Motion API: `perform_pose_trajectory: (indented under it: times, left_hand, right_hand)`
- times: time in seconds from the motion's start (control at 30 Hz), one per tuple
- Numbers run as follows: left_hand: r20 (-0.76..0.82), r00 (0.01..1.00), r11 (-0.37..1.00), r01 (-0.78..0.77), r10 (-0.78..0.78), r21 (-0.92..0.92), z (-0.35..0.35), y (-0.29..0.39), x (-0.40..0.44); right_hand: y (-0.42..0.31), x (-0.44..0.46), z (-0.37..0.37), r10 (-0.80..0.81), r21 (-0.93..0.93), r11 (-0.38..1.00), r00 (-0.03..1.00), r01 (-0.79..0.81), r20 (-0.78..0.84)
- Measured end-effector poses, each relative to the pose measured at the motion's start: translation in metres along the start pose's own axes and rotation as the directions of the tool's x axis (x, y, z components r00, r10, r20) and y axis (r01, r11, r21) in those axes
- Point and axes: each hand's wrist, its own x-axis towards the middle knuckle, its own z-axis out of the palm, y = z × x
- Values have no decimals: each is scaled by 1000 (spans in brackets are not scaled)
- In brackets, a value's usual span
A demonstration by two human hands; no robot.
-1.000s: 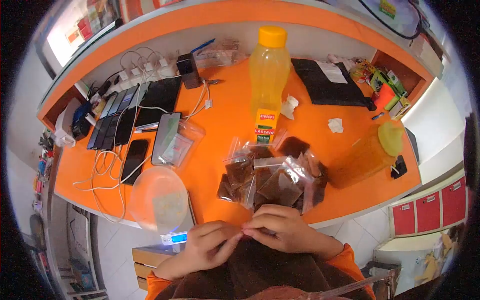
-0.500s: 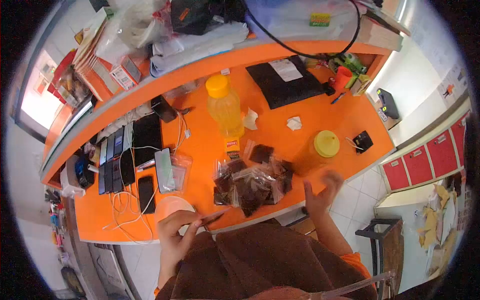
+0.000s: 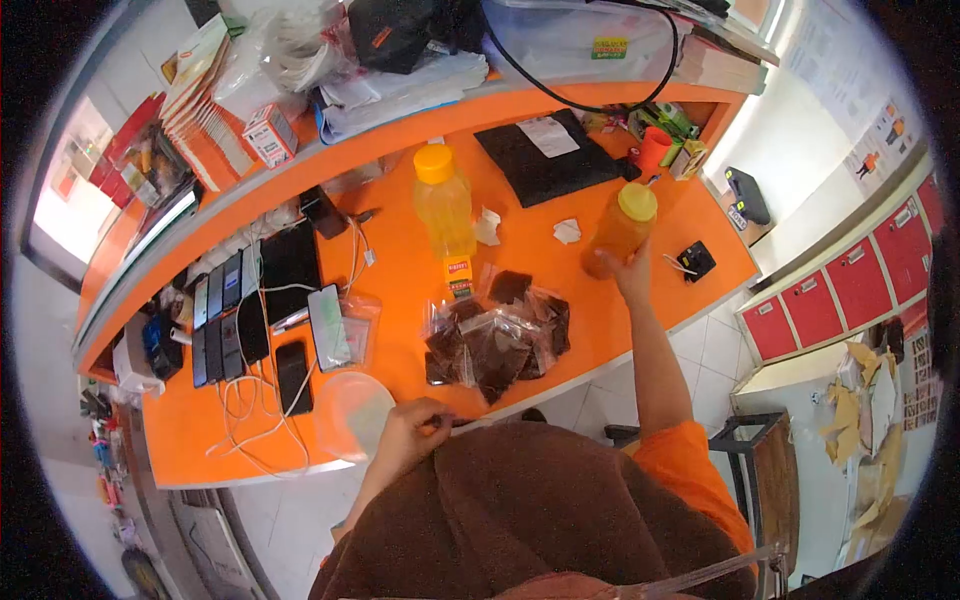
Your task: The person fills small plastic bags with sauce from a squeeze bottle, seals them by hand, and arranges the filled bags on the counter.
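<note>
My right hand (image 3: 625, 272) reaches forward to a jar with a yellow lid (image 3: 638, 203), its fingers around the jar's lower side. The jar is translucent amber and stands tilted-looking in this wide view. Close to the front edge, my left hand (image 3: 408, 432) is closed on a small packet (image 3: 436, 423) with dark contents, mostly hidden by the fingers. Between the hands lies a pile of clear plastic packets (image 3: 497, 350) with dark brown contents. Beside my left hand is a translucent round tub (image 3: 358, 412).
A bottle with a yellow cap (image 3: 443, 205) stands behind the packets, near a small red-and-yellow box (image 3: 458, 275). Phones (image 3: 222, 290) and white cables crowd the left side. A black pouch (image 3: 545, 158) lies under the orange shelf (image 3: 400, 140). A black device (image 3: 695, 261) sits at right.
My right hand has gone from open beside the jar to hold of it, and the jar has moved farther back. My left hand has turned, hiding more of the packet. The view shifted slightly.
</note>
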Motion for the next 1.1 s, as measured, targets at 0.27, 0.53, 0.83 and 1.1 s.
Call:
perform_pose_trajectory:
  times: [0.27,0.53,0.83,1.1]
  left_hand:
    - [-201,976,995,89,-79,44,60,-2,-7]
    - [-476,823,852,-17,309,524,116,43,29]
    - [-292,915,863,-103,277,494,141,20,15]
    - [-284,901,902,-210,328,377,170,22,34]
  right_hand:
    - [-73,-67,30,-47,-155,981,915,119,400]
    - [-109,-103,27,-416,290,907,538,306,733]
    - [-83,-75,4,-464,249,751,220,611,858]
    - [-94,-58,0,-481,265,729,197,631,854]
